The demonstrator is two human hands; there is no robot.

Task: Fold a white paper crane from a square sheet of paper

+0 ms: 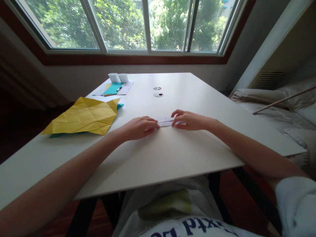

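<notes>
A white table (172, 154) fills most of the view, standing below a wide window (138, 26) with green trees behind the glass. To the right of the table lies pale bedding (278, 105) with a thin wooden rod (283, 99) slanting over it.

On the table's left part lies a large creased yellow paper sheet (84, 116), with a teal edge showing beneath it. Farther back on the table, toward the window, a flat white sheet (116, 89) carries a teal paper (113, 88) and a dark pen (119, 88); two small white folded pieces (118, 77) stand just behind it. Near the middle of the table's far half sit two round cable openings (158, 92).

At the table's centre lies a small folded white paper strip (166, 121), flat on the surface. The left hand (139, 127) presses its fingertips on the strip's left end; the right hand (189, 120) presses down on the right end. The hands are a short way apart, both palm down, fingers bent onto the paper rather than closed around it.
</notes>
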